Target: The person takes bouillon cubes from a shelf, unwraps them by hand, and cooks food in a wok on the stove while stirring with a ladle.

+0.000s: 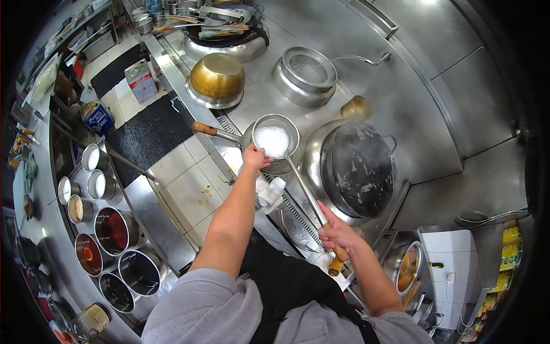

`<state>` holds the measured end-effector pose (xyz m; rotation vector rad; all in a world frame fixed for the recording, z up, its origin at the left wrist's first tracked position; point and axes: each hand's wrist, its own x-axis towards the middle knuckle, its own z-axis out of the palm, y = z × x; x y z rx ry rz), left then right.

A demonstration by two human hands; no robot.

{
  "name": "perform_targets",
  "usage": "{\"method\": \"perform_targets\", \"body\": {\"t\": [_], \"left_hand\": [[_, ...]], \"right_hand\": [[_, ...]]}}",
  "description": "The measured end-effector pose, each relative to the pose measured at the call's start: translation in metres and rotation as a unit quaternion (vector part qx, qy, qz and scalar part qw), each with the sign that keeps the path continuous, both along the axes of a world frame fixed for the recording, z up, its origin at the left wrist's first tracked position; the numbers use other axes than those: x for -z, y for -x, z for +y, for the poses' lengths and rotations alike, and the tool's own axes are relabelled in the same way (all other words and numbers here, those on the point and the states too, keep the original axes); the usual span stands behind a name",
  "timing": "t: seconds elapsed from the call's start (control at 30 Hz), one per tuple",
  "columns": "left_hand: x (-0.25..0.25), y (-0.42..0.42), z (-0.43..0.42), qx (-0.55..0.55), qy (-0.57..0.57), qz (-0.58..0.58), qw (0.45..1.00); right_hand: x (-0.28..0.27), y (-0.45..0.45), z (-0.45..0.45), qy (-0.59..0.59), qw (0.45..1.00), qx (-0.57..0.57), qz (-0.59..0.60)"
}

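My left hand (257, 159) is closed at the near rim of a round metal container (293, 133) that has white contents. My right hand (338, 234) is wrapped round the wooden end of a long-handled ladle (305, 189). The ladle's metal shaft runs up to the container, and its bowl cannot be told apart from the white contents. A wooden-handled pan (219, 132) sits just left of the container. To the right, a large dark wok (360, 169) with steam over it holds dark liquid with pale patches.
A brass-coloured pot (217, 75) stands upside down beyond my left hand. Behind the container is a round steel pot (305, 70) under a tap (378, 58). Several sauce pots (112, 231) line the left counter. A steel bowl (409, 266) stands at the right.
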<state>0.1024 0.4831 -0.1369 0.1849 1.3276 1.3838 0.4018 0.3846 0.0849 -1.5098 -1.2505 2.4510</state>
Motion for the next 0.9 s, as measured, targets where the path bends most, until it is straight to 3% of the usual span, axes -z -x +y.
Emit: {"method": "perform_targets", "body": {"t": [0.47, 0.53, 0.7, 0.73, 0.9], "left_hand": [[0.001, 0.02, 0.009, -0.026, 0.006, 0.107, 0.994], [0.005, 0.016, 0.007, -0.032, 0.006, 0.113, 0.993], [0.005, -0.019, -0.007, -0.062, -0.009, 0.032, 0.998], [0.004, -0.024, -0.007, -0.062, -0.005, 0.032, 0.998], [-0.008, -0.033, -0.004, -0.046, 0.01, 0.045, 0.998]], "right_hand": [[0.011, -0.021, 0.007, -0.248, 0.958, -0.071, -0.125], [0.017, -0.022, 0.009, -0.407, 0.873, -0.164, -0.212], [0.027, -0.017, 0.018, -0.438, 0.828, -0.215, -0.275], [0.031, -0.017, 0.021, -0.47, 0.801, -0.233, -0.29], [0.052, -0.01, 0.023, -0.464, 0.764, -0.301, -0.332]]}}
